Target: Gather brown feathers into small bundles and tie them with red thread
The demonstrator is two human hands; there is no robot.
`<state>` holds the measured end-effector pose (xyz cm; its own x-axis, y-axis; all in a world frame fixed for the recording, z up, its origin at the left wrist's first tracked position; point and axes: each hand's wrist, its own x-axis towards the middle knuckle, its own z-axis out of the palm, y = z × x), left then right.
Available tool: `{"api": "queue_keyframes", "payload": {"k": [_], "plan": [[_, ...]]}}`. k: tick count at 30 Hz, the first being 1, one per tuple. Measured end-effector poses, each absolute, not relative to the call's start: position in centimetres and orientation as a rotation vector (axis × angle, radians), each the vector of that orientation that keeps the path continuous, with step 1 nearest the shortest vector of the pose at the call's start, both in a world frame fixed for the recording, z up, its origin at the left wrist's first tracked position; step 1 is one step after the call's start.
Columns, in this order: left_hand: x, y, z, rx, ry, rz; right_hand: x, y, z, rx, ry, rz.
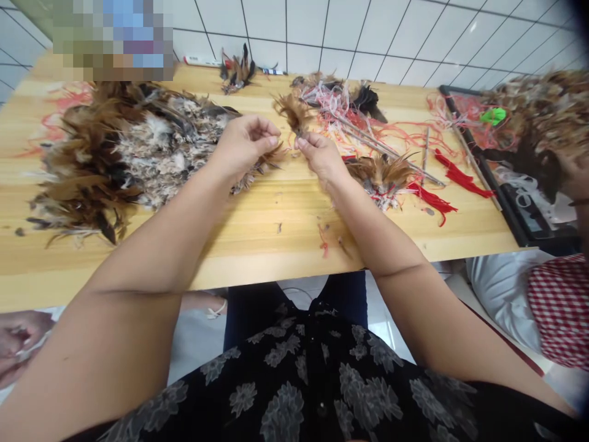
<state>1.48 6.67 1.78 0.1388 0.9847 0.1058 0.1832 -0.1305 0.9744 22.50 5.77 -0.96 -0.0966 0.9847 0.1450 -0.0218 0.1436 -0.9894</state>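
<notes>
On the pale wooden tabletop (pixel 239 245), the right hand (pixel 319 158) pinches a brown feather tuft (pixel 292 113) at its fingertips. The left hand (pixel 243 146) is closed to a narrow pinch, its hold unclear. A large heap of loose feathers (pixel 138 147) remains at left; bare quills tangled with red thread (pixel 340 113) lie upper centre.

The feather tuft (pixel 292 112) pinched in your right hand (pixel 319 156) is brown. The big feather heap (pixel 138 147) mixes brown, black and speckled cream. Your blouse (pixel 285 380) is black with grey flowers. The counter (pixel 257 239) shows pale yellow wood grain, the tassels (pixel 462 181) are red, the wall tiles (pixel 405 37) white with dark grout lines, and the cloth (pixel 559 310) at right red-and-white gingham.
</notes>
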Motion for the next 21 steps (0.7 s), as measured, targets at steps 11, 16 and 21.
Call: {"api": "queue_keyframes", "payload": {"k": [11, 16, 21], "plan": [[1.1, 5.6, -0.7, 2.237, 1.408, 0.806, 21.2, 5.1, -0.3, -1.106, -1.286, 1.200], [1.5, 4.2, 1.6, 2.581, 1.484, 0.459, 20.5, 3.5, 1.7, -1.168, -1.241, 1.189], [1.6, 3.4, 3.1, 2.631, 1.530, 0.466, 20.4, 3.8, 1.2, -1.204, -1.289, 1.153]]}}
